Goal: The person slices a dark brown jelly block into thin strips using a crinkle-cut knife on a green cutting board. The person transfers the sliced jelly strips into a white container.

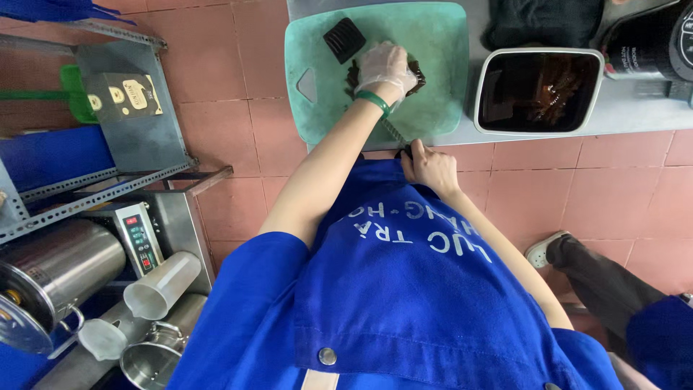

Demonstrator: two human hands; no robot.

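Dark food lies in a small heap near the middle of the green board, which sits at the bench's near edge. The left hand, in a clear glove with a green bangle at the wrist, is pressed down flat over the heap, fingers curled onto it to pin it. The right hand, bare, is closed around the handle of a knife at the board's near edge; the blade runs up toward the gloved hand and is mostly hidden behind the forearm. A black ridged object rests at the board's far left corner. A white tub of dark strips stands just right of the board.

This looks like cutting in progress: the heap is held, the blade is at it. The next stroke seems to call for keeping the gloved fingertips tucked back from the edge, since how near the blade is to them cannot be told here.
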